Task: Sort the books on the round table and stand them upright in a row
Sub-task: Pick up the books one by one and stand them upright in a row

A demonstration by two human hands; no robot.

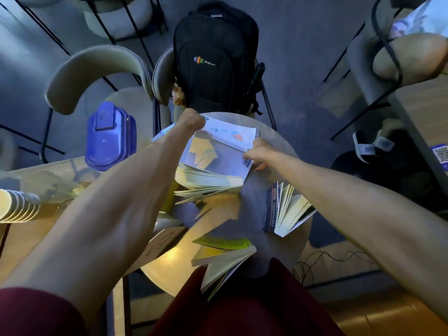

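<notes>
Nearest me, a yellow-green book (224, 248) stands splayed on the round bench (278, 141). At the far rim, left hand (192, 121) and right hand (258, 151) pinch opposite ends of a white book (232, 137), long axis running between them.

I am counting four books showing clearly on one round table (278, 141): a white book (230, 137), a book with a yellow picture (206, 156) under it, a dark blue book (272, 209) standing fanned open, and a yellow-green book (225, 248) at the near edge; a further cover may be lying under my left arm, but I cannot tell. I am seeing two hands, the left hand (191, 121) and the right hand (260, 151). I am also making out one black backpack (215, 57), one blue bin (109, 137) and one stack of paper cups (17, 206).
</notes>
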